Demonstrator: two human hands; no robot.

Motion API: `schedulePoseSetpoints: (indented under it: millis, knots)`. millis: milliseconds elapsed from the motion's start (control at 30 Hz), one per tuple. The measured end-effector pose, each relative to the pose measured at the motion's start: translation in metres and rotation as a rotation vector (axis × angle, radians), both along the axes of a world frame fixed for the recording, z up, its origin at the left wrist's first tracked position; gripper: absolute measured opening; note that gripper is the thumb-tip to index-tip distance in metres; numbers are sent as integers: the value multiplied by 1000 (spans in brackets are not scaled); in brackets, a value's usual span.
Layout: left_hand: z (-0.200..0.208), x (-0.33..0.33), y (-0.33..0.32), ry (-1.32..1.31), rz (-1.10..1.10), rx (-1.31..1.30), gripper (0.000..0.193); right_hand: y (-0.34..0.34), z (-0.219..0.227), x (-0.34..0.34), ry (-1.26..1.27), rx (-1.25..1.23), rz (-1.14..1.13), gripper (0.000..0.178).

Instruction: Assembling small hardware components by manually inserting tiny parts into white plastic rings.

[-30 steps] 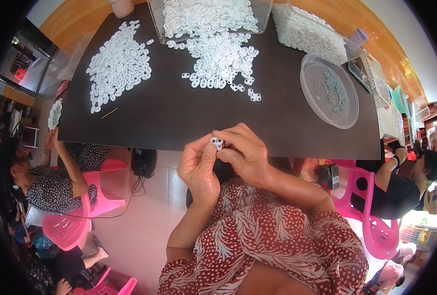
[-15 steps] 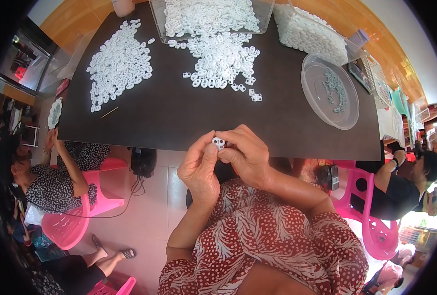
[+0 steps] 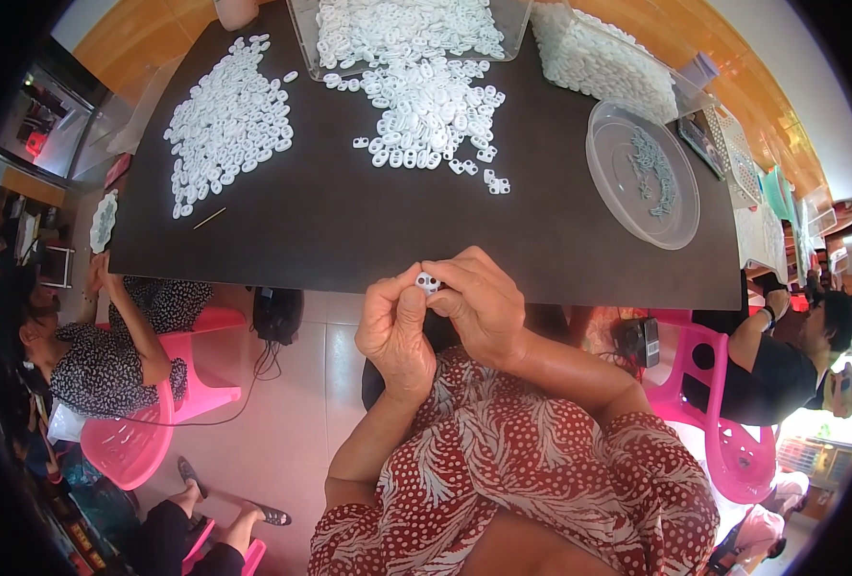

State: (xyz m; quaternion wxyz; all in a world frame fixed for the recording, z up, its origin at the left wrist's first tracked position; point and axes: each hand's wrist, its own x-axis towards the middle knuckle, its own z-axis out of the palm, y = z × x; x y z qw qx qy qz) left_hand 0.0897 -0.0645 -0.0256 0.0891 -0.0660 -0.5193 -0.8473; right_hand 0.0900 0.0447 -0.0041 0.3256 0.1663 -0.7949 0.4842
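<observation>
Between my fingertips, just at the table's near edge, is a small white plastic piece with dark holes [image 3: 428, 282]. My left hand [image 3: 395, 331] pinches it from the left with thumb and forefinger. From the other side my right hand [image 3: 479, 302] grips it as well, fingers curled and closed. Beyond my hands lies a heap of loose white plastic pieces [image 3: 431, 115], spilling from a clear tub [image 3: 517, 43] full of the same kind. A few pieces with paired holes [image 3: 495, 182] lie apart at the heap's near right.
A second pile of white oval pieces [image 3: 229, 125] spreads at the table's left, with a thin yellowish stick [image 3: 209, 219] near it. Right, a clear round lid [image 3: 627, 216] holds small grey-green parts, before a filled clear box [image 3: 599, 58]. People sit on pink chairs [image 3: 129, 446] at both sides.
My left hand has shifted slightly right and its fingers have closed nearer the right hand. The small white piece stays pinched between both hands. At lower left, a person's foot has moved.
</observation>
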Motion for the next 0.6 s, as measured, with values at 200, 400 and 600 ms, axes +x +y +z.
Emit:
schedulePoseSetpoints:
  millis: [200,400,600]
  knots:
    - [0,0,1,-25,23,16,18,-1,1,0,-25,-7,4,30]
    - [7,0,-2,-39,9,-7,18,-3,6,4,-127,-69,-8,31]
    - [21,0,-4,-88,-25,-13,22,-1,7,1,-88,-81,32,30]
